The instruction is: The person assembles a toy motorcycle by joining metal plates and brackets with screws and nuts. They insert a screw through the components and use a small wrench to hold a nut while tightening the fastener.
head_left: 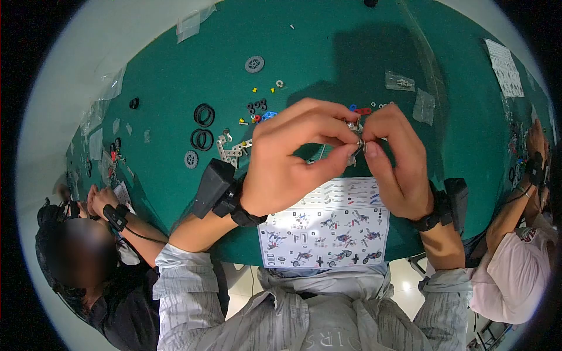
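My left hand [307,155] and my right hand [398,158] meet above the green table. The thumb and fingers of each pinch a small metal assembly [353,126], mostly covered by the fingertips. Under my wrists lies a printed instruction sheet [322,234] with small pictures of a model. Perforated metal strips [235,150] lie beside my left hand, and a blue part [268,116] shows just past its knuckles. A red part [363,111] rests beyond the fingertips, close to my right hand.
Black rubber rings [204,115], a grey spoked wheel [254,64], another grey wheel [191,159] and small yellow pieces [273,90] lie on the left. Plastic bags [400,81] are beyond my right hand. People sit at both sides, with hands [104,199] over parts.
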Motion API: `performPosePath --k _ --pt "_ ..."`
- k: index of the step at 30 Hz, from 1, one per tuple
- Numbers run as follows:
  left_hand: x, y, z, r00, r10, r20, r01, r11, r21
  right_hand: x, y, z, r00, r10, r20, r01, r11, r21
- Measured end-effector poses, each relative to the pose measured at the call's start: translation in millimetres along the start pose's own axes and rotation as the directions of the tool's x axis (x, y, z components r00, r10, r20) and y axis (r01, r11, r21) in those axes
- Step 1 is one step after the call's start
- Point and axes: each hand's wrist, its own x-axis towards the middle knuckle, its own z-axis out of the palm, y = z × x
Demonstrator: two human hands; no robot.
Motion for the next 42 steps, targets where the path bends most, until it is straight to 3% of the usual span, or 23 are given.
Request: performPosePath --k 2,5,8,14,20,23,26,29,38,42 --pt "2 3 -3 0.997 0.076 0.027 -0.078 0.992 0.098 0 1 0 1.000 -0.030 0.009 0.030 1.000 0.006" --pt "1 2 -2 0.998 0.062 0.010 -0.062 0.995 0.075 0 2 0 0.998 -0.058 -0.002 0.058 0.998 -0.031" --pt "1 2 0 1.000 -0.005 -0.026 0.005 1.000 -0.025 0 -2 3 0.997 0.039 -0.069 -0.035 0.998 0.053" --pt "0 3 1 0.999 0.022 -0.025 -0.021 0.999 0.026 -5 4 9 0.996 0.038 -0.079 -0.030 0.994 0.106" --pt "2 3 -1 0.999 0.032 0.013 -0.033 0.997 0.073 -8 8 11 0.990 0.138 -0.026 -0.130 0.971 0.199" --pt "1 0 3 1.000 0.011 -0.023 -0.011 1.000 0.019 -10 2 12 0.954 0.298 0.027 -0.276 0.843 0.463" --pt "0 -1 2 0.995 -0.091 -0.049 0.086 0.993 -0.083 -8 -3 15 0.929 0.370 0.010 -0.294 0.721 0.628" --pt "-1 0 4 0.987 -0.154 -0.040 0.146 0.978 -0.146 -11 3 15 0.932 0.362 -0.006 -0.293 0.763 0.576" --pt "1 -2 0 0.999 -0.034 -0.014 0.034 0.999 0.020 -6 7 10 0.972 0.232 -0.029 -0.200 0.888 0.415" --pt "0 -3 2 0.999 -0.046 -0.026 0.045 0.999 -0.009 -4 6 8 0.981 0.189 -0.035 -0.169 0.933 0.319"
